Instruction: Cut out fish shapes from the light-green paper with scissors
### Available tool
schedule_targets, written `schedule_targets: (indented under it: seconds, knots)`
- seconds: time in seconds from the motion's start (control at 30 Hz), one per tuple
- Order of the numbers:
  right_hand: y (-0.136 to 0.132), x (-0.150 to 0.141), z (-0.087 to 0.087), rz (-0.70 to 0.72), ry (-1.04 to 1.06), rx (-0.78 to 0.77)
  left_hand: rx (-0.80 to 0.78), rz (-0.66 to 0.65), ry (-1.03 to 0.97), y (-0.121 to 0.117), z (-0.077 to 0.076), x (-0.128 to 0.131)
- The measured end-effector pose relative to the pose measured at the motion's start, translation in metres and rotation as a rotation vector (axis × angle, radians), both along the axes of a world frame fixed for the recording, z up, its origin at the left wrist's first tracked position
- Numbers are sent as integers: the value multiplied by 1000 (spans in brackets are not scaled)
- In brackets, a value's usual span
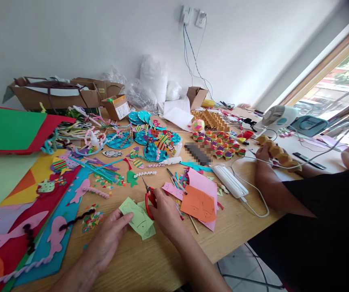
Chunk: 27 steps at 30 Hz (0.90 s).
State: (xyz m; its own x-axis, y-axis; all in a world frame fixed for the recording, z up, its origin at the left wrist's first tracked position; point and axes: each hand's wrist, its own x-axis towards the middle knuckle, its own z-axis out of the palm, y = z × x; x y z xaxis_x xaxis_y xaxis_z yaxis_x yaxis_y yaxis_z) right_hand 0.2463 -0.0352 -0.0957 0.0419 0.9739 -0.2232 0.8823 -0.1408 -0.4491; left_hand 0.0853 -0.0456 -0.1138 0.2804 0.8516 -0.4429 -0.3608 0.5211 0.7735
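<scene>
My left hand (109, 239) pinches the left edge of some light green paper (139, 221) with a fish outline drawn on it. A second green piece shows beneath the first. In my right hand (170, 215) is a pair of red-handled scissors (150, 198), its dark blades pointing up and away from me, beyond the paper. The fingers wrap round the handles and lie close to the paper's right edge. Just right of this hand lies orange paper (200, 205) with drawn outlines, on top of pink paper (206, 182). A pen (177, 181) rests beside them.
Coloured sheets (13, 134) and pink paper fish (57, 233) fill the left side. Blue plates (154, 152) with decorations and painted egg cartons (218, 144) stand farther back. A white power strip (230, 181) and its cable lie right. At right, another person's hand (263, 153) holds an egg carton strip (279, 156).
</scene>
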Motion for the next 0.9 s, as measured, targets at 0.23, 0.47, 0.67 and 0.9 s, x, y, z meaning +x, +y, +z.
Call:
schedule_targets:
  seconds: [0.23,0.47,0.67,0.9]
  knots:
    - [-17,-30,-10,104,9,-19,76,479,8,8,20,-28]
    - [-21,-42,-11,243,-188,36,158,530,33,9,35,-38]
    - [-20,-15,-4,156,-247,10,53,520,25,10,27,-35]
    - [-7,-20,1,304,-186,93,194,564,1,19,42,-47]
